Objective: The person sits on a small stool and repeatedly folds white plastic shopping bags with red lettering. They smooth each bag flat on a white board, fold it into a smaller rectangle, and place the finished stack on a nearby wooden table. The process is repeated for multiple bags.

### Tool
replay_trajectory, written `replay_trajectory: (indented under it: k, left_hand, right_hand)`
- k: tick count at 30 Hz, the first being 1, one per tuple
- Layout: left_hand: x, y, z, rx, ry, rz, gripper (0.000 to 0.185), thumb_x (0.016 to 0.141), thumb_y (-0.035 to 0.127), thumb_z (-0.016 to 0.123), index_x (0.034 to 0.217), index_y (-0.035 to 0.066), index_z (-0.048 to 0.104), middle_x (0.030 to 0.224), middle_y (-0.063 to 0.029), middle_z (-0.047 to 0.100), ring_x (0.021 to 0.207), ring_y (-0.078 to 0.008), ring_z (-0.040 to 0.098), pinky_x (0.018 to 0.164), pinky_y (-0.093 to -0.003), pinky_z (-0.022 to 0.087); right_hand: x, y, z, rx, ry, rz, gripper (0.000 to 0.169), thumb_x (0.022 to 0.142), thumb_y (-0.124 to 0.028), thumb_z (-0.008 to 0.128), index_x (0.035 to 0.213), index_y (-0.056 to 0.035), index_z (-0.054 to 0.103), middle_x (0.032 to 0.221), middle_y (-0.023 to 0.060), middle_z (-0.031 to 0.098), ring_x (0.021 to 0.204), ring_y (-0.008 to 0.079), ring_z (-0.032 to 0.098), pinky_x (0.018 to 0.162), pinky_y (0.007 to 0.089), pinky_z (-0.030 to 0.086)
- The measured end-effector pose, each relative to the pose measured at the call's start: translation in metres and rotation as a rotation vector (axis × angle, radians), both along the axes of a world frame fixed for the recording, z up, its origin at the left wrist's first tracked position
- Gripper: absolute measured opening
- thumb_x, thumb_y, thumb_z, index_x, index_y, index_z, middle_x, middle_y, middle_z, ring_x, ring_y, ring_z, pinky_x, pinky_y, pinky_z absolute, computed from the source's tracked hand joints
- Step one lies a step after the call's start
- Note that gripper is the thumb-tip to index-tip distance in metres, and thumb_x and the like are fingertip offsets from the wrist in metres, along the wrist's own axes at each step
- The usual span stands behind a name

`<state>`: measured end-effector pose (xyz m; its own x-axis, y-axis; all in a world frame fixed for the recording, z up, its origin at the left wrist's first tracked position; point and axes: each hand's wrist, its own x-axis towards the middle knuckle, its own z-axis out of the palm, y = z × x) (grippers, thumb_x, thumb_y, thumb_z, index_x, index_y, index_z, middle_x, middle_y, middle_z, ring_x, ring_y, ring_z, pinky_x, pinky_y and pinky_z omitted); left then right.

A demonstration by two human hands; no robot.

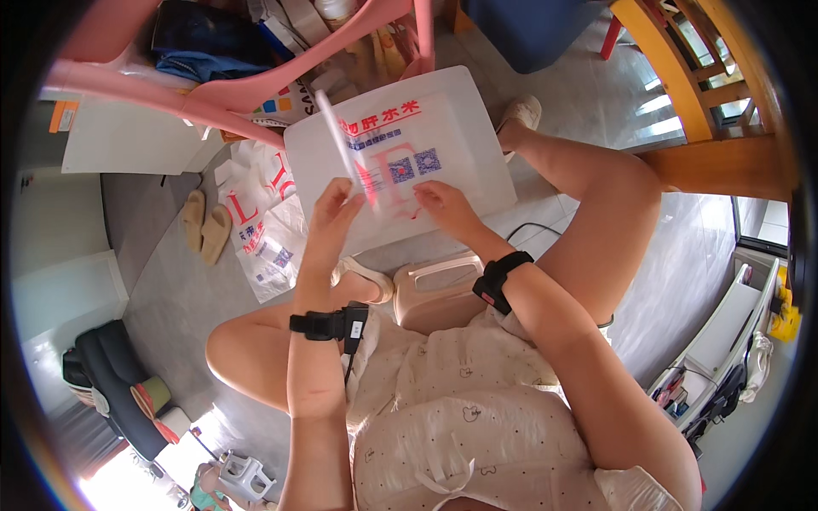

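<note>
In front of me is a white rectangular board or lid (pixel 479 128), its underside hidden. A translucent plastic bag (pixel 441 137) lies over it, bearing red and blue print and printed codes. My left hand (pixel 333 207) pinches the bag's left part, where a blurred white edge stands raised. My right hand (pixel 447 207) is over the bag's lower right, fingers curled with the tips close to the plastic; whether they grip it is hard to see. Black straps with small devices circle both wrists.
More printed plastic bags (pixel 268 236) lie on the floor at left, by tan slippers (pixel 208 223). A beige stool (pixel 441 287) stands between my legs. Beyond the board is a pink chair (pixel 255 96); a wooden frame (pixel 716 160) stands right. Another person (pixel 208 485) is at lower left.
</note>
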<state>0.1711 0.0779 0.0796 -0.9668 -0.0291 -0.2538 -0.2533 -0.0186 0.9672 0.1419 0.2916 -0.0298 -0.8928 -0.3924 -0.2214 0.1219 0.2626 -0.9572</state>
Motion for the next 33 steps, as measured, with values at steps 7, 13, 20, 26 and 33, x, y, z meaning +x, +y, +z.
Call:
replay_trajectory:
  k: [7, 13, 20, 26, 33]
  left_hand:
    - [-0.018, 0.045, -0.019, 0.322, -0.098, -0.133, 0.024, 0.097, 0.025, 0.049, 0.109, 0.005, 0.055, 0.116, -0.0048, 0.054, 0.107, -0.0157, 0.053, 0.095, -0.0331, 0.041]
    - [-0.010, 0.004, -0.073, -0.018, 0.039, 0.052, 0.026, 0.095, 0.020, 0.053, 0.114, 0.004, 0.055, 0.119, -0.0067, 0.054, 0.114, -0.0181, 0.051, 0.098, -0.0344, 0.040]
    - [0.002, -0.025, -0.115, -0.725, 0.217, 0.064, 0.041, 0.084, 0.008, 0.059, 0.123, 0.004, 0.050, 0.135, -0.0135, 0.042, 0.127, -0.0308, 0.039, 0.105, -0.0417, 0.033]
    - [-0.024, -0.011, -0.104, -1.246, 0.326, -0.031, 0.052, 0.085, 0.011, 0.057, 0.135, 0.005, 0.040, 0.145, -0.0164, 0.030, 0.134, -0.0366, 0.028, 0.108, -0.0485, 0.027]
    - [-0.065, -0.027, -0.111, -1.394, 0.289, -0.250, 0.056, 0.094, 0.021, 0.047, 0.146, 0.013, 0.027, 0.153, -0.0064, 0.021, 0.140, -0.0326, 0.020, 0.112, -0.0491, 0.021]
  right_hand:
    - [-0.030, 0.017, 0.001, -0.490, -0.625, -0.487, 0.041, 0.096, -0.039, 0.047, 0.111, -0.0043, 0.063, 0.102, 0.0081, 0.065, 0.098, 0.0150, 0.058, 0.084, 0.0294, 0.044]
    - [-0.036, 0.042, -0.030, -0.167, -0.416, -0.418, 0.036, 0.088, -0.035, 0.059, 0.102, -0.0031, 0.065, 0.099, 0.0080, 0.067, 0.090, 0.0147, 0.059, 0.079, 0.0293, 0.045]
    - [-0.033, 0.032, -0.019, 0.175, -0.093, -0.527, 0.022, 0.079, -0.017, 0.067, 0.093, -0.0007, 0.065, 0.084, 0.0142, 0.067, 0.078, 0.0218, 0.064, 0.069, 0.0334, 0.049]
    - [-0.043, 0.033, 0.004, 0.411, 0.379, -0.557, 0.021, 0.080, -0.010, 0.061, 0.100, -0.0047, 0.060, 0.097, 0.0143, 0.062, 0.085, 0.0298, 0.061, 0.072, 0.0390, 0.048]
    - [-0.067, -0.033, 0.030, 0.410, 0.608, -0.037, 0.026, 0.082, -0.008, 0.056, 0.107, -0.0035, 0.058, 0.114, 0.0154, 0.058, 0.107, 0.0322, 0.055, 0.091, 0.0404, 0.045]
